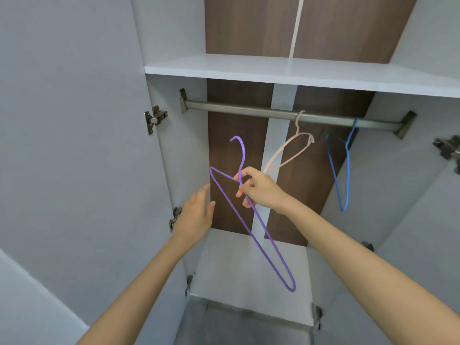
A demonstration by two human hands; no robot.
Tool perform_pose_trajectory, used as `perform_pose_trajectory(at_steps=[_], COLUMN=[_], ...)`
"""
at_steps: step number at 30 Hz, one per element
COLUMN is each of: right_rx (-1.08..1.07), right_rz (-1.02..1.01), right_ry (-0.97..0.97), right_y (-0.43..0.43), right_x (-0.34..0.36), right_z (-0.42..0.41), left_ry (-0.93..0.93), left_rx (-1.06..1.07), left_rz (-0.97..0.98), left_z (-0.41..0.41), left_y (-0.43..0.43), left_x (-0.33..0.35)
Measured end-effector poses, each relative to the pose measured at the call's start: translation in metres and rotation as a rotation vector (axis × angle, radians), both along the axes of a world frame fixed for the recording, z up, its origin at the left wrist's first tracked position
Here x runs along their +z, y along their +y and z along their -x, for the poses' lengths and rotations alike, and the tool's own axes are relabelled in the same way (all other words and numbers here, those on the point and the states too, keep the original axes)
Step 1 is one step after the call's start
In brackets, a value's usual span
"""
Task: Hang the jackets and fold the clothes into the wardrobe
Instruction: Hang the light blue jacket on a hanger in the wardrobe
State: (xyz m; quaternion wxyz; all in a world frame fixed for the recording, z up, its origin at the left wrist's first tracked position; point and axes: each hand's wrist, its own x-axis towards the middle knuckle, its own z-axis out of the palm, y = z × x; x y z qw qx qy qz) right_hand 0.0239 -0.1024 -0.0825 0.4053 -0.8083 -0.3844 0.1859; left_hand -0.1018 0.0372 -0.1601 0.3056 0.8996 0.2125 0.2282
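Head view, close, facing up into wardrobe (174, 145).

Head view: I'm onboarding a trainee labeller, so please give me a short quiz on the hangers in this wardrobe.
1. True or false: the purple hanger hangs on the rail.
2. Which of the hands grips the purple hanger's neck? A) left B) right C) both
3. Fill in: ___ hangers hang on the rail.
Key: 1 false, it is held below the rail. 2 B, the right hand. 3 two, the pink hanger and the blue hanger.
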Motion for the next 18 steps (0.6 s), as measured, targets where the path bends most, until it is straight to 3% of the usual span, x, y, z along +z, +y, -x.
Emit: perform_pose_trajectory(at_steps=[9, 14, 18], right_rx=[0.090, 0.006, -0.135], right_rz=[0.060, 0.070, 0.024], right_ry=[0.076, 0.073, 0.052], right_y=[-0.124, -0.177, -0.209], right_x=[-0.008, -0.017, -0.028], right_z=[0.103, 0.163, 0.220], left_ry=[0.189, 0.142, 0.070], left_rx=[-0.080, -0.223, -0.384], left_rz=[-0.212, -0.300, -0.176], left_z=[0.066, 0.106, 0.145], left_y=[-0.078, -0.114, -0.134], left_x=[-0.008, -0.013, -0.014])
